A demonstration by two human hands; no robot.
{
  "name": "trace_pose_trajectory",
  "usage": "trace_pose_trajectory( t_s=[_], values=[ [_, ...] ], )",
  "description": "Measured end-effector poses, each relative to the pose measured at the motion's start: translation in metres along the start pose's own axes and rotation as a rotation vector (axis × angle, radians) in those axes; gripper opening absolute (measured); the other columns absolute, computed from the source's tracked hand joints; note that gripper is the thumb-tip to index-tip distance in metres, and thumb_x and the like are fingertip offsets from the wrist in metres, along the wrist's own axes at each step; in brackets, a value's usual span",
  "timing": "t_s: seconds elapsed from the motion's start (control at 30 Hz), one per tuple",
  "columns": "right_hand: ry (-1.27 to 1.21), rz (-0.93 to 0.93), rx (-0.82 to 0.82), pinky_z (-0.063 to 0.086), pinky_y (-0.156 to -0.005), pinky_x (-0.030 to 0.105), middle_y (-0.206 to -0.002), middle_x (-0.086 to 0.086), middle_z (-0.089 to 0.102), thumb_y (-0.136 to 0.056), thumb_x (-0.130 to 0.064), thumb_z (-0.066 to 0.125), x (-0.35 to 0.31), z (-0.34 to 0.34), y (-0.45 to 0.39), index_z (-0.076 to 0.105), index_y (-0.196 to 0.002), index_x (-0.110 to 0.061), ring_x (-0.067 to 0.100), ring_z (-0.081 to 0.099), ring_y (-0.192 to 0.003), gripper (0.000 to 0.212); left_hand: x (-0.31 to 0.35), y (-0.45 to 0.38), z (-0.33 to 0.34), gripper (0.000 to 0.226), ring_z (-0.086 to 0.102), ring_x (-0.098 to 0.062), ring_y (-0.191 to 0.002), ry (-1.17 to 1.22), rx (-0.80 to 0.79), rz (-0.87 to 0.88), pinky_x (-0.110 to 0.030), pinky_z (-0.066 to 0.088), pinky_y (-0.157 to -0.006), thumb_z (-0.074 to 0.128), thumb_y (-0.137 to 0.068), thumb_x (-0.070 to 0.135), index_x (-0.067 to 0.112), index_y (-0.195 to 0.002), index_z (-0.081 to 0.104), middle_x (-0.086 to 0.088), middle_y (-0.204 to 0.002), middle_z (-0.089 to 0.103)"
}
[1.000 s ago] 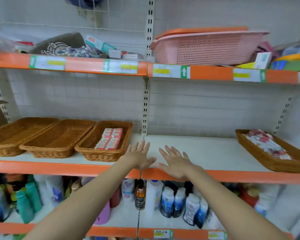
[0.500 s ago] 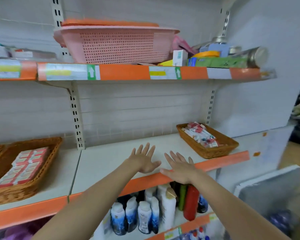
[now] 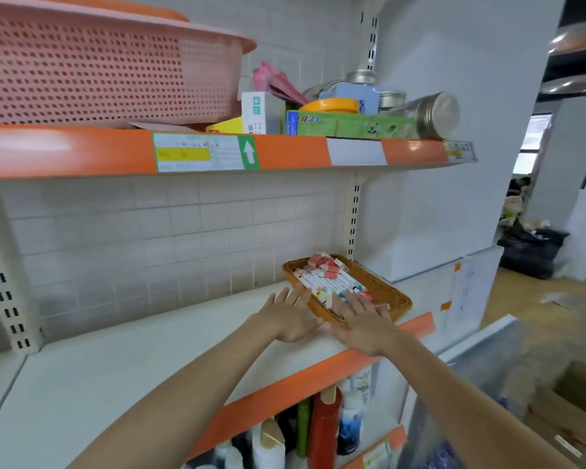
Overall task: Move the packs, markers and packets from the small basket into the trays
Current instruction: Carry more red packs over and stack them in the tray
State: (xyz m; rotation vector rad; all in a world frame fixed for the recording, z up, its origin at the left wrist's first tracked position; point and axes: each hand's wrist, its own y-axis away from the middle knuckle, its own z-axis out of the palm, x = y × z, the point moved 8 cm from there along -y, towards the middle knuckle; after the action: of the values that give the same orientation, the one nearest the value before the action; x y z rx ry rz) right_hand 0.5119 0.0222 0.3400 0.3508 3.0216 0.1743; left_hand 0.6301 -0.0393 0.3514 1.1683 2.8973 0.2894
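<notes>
Both grips flat-fingered, left hand (image 3: 290, 318) and right hand (image 3: 364, 323), at small basket (image 3: 391, 292)

Top shelf (image 3: 285, 152): pink perforated basket (image 3: 99, 66), green box (image 3: 349, 125), metal jar (image 3: 432, 115) on its side.
Bottom shelf: red bottle (image 3: 323, 431), white bottles.

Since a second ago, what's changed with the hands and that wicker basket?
Both hands have reached rightwards along the shelf to the wicker basket: the left hand is beside its near end, the right hand over its front rim. Fingers remain spread, gripping nothing; the packs lie unmoved.
</notes>
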Motion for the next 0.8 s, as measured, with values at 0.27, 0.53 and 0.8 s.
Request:
trace_pose_trajectory(
  t_s=[0.27,0.53,0.8],
  values=[
    [0.006,-0.021,0.002,0.001,-0.119,0.048,-0.163,-0.001,-0.003,-0.101,-0.054,0.018,0.062,-0.006,-0.016,0.0,-0.155,-0.029,0.02,0.0,-0.149,0.062,0.039,-0.049,-0.006,0.074,0.013,-0.029,-0.146,0.023,0.093,0.068,-0.038,0.017,-0.118,0.03,-0.099,0.054,0.009,-0.153,0.01,-0.009,-0.16,0.011],
    [-0.007,-0.136,0.085,0.043,-0.085,0.035,-0.115,0.014,0.057,-0.102,-0.035,0.041,0.067,-0.025,-0.03,0.054,-0.121,-0.009,0.029,0.055,-0.112,0.035,0.05,-0.07,-0.021,0.027,0.051,-0.03,-0.106,0.06,0.303,-0.02,-0.036,0.043,-0.088,0.049,-0.095,0.025,0.004,-0.107,0.059,-0.015,-0.117,0.047],
    [-0.083,-0.223,0.227,0.039,-0.071,0.032,-0.091,0.0,0.047,-0.095,-0.029,0.054,0.057,-0.041,-0.028,0.041,-0.092,-0.017,0.018,0.045,-0.083,0.018,0.047,-0.066,-0.025,0.023,0.053,-0.032,-0.104,0.2,0.401,-0.052,-0.031,0.042,-0.081,0.051,-0.091,0.01,0.003,-0.112,0.056,-0.016,-0.117,0.048]
  ],
)
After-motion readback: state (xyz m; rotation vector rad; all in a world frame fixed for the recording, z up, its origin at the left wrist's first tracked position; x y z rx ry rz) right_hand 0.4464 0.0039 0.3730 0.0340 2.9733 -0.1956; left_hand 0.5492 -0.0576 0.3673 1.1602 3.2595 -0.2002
